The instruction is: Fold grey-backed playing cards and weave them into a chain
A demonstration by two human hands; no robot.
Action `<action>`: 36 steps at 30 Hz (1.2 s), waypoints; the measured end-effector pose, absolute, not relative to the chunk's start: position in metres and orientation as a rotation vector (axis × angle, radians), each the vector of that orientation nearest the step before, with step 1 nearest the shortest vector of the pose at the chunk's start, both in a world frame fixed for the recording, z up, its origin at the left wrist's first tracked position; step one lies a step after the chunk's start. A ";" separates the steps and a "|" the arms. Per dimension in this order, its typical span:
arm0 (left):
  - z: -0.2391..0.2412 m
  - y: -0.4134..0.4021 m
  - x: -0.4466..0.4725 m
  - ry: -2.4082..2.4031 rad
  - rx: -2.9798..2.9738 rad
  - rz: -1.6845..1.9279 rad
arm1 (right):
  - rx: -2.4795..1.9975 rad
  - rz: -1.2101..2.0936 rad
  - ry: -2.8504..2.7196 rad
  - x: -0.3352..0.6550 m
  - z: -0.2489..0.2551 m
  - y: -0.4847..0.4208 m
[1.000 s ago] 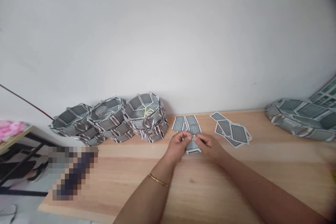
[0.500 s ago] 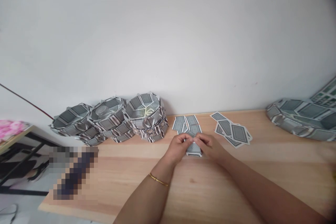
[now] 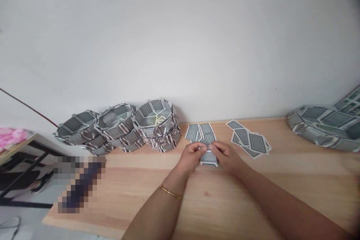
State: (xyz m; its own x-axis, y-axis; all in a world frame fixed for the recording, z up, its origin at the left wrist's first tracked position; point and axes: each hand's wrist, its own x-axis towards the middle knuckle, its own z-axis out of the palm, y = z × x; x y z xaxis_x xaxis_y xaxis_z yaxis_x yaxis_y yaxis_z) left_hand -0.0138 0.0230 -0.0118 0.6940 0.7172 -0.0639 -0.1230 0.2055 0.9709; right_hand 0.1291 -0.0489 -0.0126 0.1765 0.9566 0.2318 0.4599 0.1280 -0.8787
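Note:
My left hand and my right hand meet above the wooden table, thumbs and fingers pinched on a grey-backed playing card that looks folded at its near end. The fingers cover the card's far part. Just beyond the fingertips lie several grey playing cards with white borders, partly overlapping. To the right of my right hand is a loose spread of more playing cards, lying back side up. A gold bracelet circles my left wrist.
Three stacked round baskets made of folded cards stand against the wall at left. Another wide card basket is at the far right. A pixelated dark object lies near the table's left edge; pink items sit on a neighbouring table.
My fingers have shifted slightly along the card, and a little more of its surface shows between my hands. The rest stays put apart from a slight camera shift.

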 end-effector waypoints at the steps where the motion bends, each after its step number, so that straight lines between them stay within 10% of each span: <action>1: -0.013 0.023 -0.013 0.582 1.231 0.637 | -1.484 0.642 -1.432 0.129 -0.012 -0.049; 36: -0.013 0.025 -0.011 0.574 1.023 0.626 | -1.483 0.620 -1.345 0.133 -0.015 -0.048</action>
